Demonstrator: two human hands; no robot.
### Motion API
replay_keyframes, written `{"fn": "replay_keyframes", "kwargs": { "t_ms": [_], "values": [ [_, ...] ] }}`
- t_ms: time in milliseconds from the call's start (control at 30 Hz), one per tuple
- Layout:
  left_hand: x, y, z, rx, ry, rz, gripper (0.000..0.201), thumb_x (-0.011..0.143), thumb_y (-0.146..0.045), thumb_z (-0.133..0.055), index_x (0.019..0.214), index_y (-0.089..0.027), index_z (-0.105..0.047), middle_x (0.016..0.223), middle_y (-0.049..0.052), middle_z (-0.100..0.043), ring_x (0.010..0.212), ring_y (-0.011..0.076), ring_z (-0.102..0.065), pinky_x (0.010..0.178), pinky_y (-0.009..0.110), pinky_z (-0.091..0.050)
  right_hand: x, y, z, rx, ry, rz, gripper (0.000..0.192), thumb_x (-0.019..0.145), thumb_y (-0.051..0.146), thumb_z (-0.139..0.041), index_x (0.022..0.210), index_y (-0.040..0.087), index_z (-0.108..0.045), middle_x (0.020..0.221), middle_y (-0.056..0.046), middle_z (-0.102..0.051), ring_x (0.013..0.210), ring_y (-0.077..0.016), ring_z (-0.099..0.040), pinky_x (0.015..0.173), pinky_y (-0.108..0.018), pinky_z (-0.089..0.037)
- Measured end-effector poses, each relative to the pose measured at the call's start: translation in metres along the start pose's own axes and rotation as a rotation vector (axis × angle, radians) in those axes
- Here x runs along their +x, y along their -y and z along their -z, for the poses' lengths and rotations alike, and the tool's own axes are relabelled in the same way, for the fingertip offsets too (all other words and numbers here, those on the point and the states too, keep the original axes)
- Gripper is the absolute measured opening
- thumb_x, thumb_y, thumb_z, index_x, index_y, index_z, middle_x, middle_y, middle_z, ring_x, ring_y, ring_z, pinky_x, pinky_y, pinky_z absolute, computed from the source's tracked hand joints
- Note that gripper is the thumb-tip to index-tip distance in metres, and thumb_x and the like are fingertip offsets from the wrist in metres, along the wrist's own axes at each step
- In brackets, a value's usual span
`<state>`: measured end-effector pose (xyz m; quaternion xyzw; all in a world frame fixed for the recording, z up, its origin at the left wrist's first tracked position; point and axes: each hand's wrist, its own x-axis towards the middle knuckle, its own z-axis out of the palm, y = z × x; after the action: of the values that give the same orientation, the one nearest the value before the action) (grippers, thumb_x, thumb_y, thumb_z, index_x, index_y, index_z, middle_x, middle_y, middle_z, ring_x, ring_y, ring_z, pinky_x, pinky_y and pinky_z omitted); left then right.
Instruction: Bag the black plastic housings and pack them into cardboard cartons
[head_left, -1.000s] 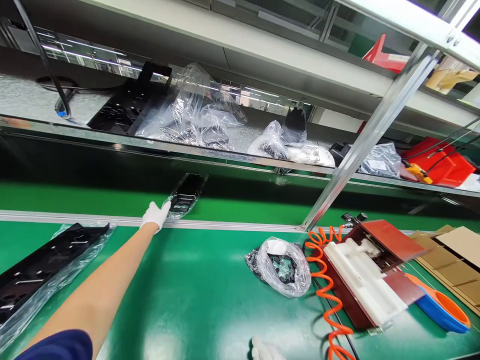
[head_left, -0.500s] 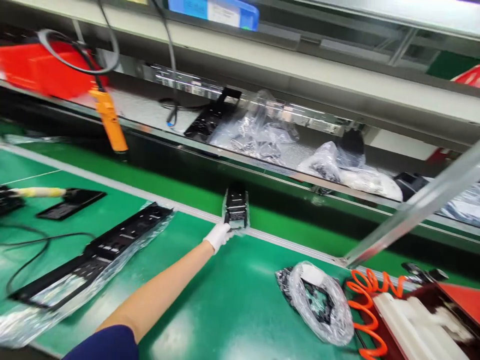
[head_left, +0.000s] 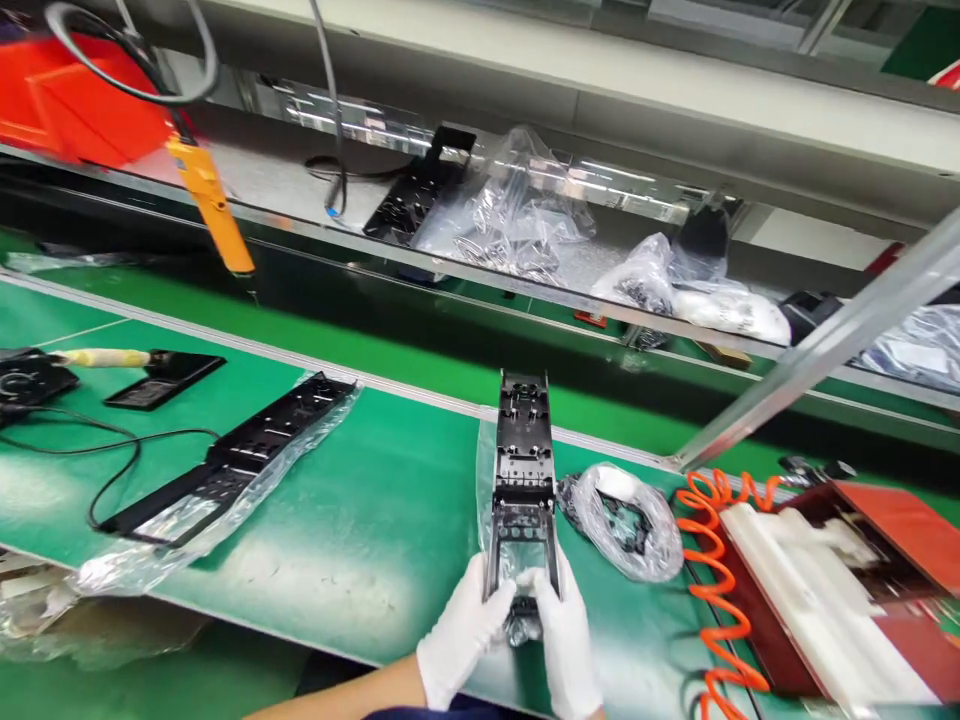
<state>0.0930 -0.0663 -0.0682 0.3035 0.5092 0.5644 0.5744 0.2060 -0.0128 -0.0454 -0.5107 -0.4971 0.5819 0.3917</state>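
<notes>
Both your gloved hands close on the near end of the long black plastic frame (head_left: 523, 460): your left hand (head_left: 461, 645) grips its left rail, your right hand (head_left: 564, 640) its right rail, fingers wrapped over the edges; the frame lies lengthwise away from you on the green table (head_left: 375, 500), inside a clear bag (head_left: 484, 470) open at your end, and its far end reaches just short of the metal strip (head_left: 420, 395) along the table's back edge; to your left there is bare green surface between the frame and a second bagged black frame (head_left: 232, 460), which lies at a slant; further left a black cable (head_left: 112, 470) loops over the mat; on your right a bag of small black parts (head_left: 622, 515) sits just beside the frame, almost touching, with the orange coiled hose (head_left: 712, 560) and the red and white fixture (head_left: 817, 580) beyond it; the near table edge runs right under your wrists
</notes>
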Motion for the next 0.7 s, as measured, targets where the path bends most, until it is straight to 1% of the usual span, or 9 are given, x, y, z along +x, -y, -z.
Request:
{"fn": "replay_keyframes", "kwargs": {
  "t_ms": [67, 167, 233, 267, 367, 433, 533, 600, 700],
  "values": [
    [-0.005, -0.011, 0.001, 0.032, 0.036, -0.078, 0.047, 0.081, -0.066, -0.059, 0.110, -0.029, -0.059, 0.098, 0.008, -0.066, 0.089, 0.0247, -0.065, 0.078, 0.040, -0.057, -0.011, -0.002, 0.012, 0.073, -0.003, -0.031, 0.029, 0.076, 0.048, -0.068, 0.083, 0.020, -0.067, 0.066, 0.001, -0.060, 0.052, -0.0134, -0.052, 0.044, -0.023, -0.040],
    [-0.002, -0.022, 0.008, 0.089, 0.024, 0.003, 0.049, 0.082, -0.068, -0.055, 0.107, -0.025, -0.055, 0.073, 0.000, -0.060, 0.058, 0.0163, -0.056, 0.052, 0.031, -0.048, -0.028, -0.003, 0.040, 0.096, -0.004, -0.048, 0.037, 0.083, 0.052, -0.060, 0.067, 0.019, -0.063, 0.060, 0.001, -0.052, 0.044, -0.0086, -0.037, 0.039, -0.021, -0.025],
    [0.004, -0.025, 0.014, 0.122, -0.012, 0.093, 0.053, 0.077, -0.066, -0.062, 0.105, -0.023, -0.050, 0.060, -0.007, -0.049, 0.043, 0.0114, -0.042, 0.040, 0.025, -0.033, -0.038, -0.002, 0.060, 0.088, -0.045, -0.037, 0.041, 0.083, 0.055, -0.059, 0.068, 0.018, -0.066, 0.061, 0.000, -0.054, 0.046, -0.0097, -0.039, 0.041, -0.022, -0.028],
    [0.007, -0.026, 0.017, 0.141, -0.023, 0.102, 0.053, 0.075, -0.064, -0.063, 0.106, -0.023, -0.049, 0.059, -0.008, -0.047, 0.041, 0.0106, -0.040, 0.040, 0.024, -0.031, -0.042, -0.002, 0.070, 0.087, -0.076, -0.028, 0.040, 0.083, 0.056, -0.060, 0.069, 0.019, -0.067, 0.063, -0.001, -0.056, 0.049, -0.0109, -0.042, 0.044, -0.023, -0.033],
    [0.024, -0.032, 0.027, 0.336, -0.015, 0.009, 0.043, 0.081, -0.054, -0.056, 0.108, -0.021, -0.054, 0.068, -0.003, -0.059, 0.053, 0.0146, -0.054, 0.050, 0.028, -0.044, -0.052, 0.001, 0.095, 0.087, -0.122, -0.022, 0.041, 0.083, 0.058, -0.060, 0.071, 0.019, -0.069, 0.067, -0.004, -0.063, 0.052, -0.0129, -0.045, 0.049, -0.025, -0.037],
    [0.039, -0.037, 0.033, 0.616, 0.038, -0.091, 0.038, 0.084, -0.047, -0.051, 0.109, -0.021, -0.062, 0.091, 0.007, -0.071, 0.080, 0.0214, -0.067, 0.074, 0.034, -0.053, -0.057, 0.004, 0.107, 0.080, -0.106, -0.048, 0.045, 0.085, 0.059, -0.058, 0.067, 0.019, -0.069, 0.062, -0.004, -0.061, 0.048, -0.0123, -0.040, 0.047, -0.026, -0.033],
    [0.065, -0.047, 0.042, 1.091, 0.196, -0.080, 0.039, 0.087, -0.040, -0.047, 0.113, -0.022, -0.069, 0.125, 0.011, -0.071, 0.115, 0.0298, -0.064, 0.099, 0.040, -0.047, -0.064, 0.009, 0.120, 0.080, -0.126, -0.048, 0.046, 0.084, 0.059, -0.059, 0.062, 0.019, -0.069, 0.058, -0.004, -0.059, 0.046, -0.0119, -0.039, 0.046, -0.027, -0.031],
    [0.079, -0.051, 0.048, 1.289, 0.262, 0.002, 0.041, 0.091, -0.040, -0.041, 0.112, -0.022, -0.071, 0.125, 0.012, -0.071, 0.114, 0.0320, -0.065, 0.097, 0.042, -0.047, -0.069, 0.011, 0.130, 0.067, -0.160, -0.040, 0.048, 0.085, 0.059, -0.059, 0.060, 0.019, -0.068, 0.055, -0.003, -0.058, 0.044, -0.0115, -0.037, 0.044, -0.026, -0.028],
    [0.090, -0.058, 0.059, 1.414, 0.230, 0.085, 0.045, 0.095, -0.045, -0.031, 0.105, -0.023, -0.069, 0.111, 0.012, -0.075, 0.103, 0.0324, -0.068, 0.085, 0.041, -0.048, -0.079, 0.010, 0.152, 0.022, -0.140, -0.088, 0.060, 0.089, 0.065, -0.049, 0.056, 0.018, -0.068, 0.046, -0.004, -0.053, 0.040, -0.0119, -0.035, 0.042, -0.027, -0.026]
  ]
}}
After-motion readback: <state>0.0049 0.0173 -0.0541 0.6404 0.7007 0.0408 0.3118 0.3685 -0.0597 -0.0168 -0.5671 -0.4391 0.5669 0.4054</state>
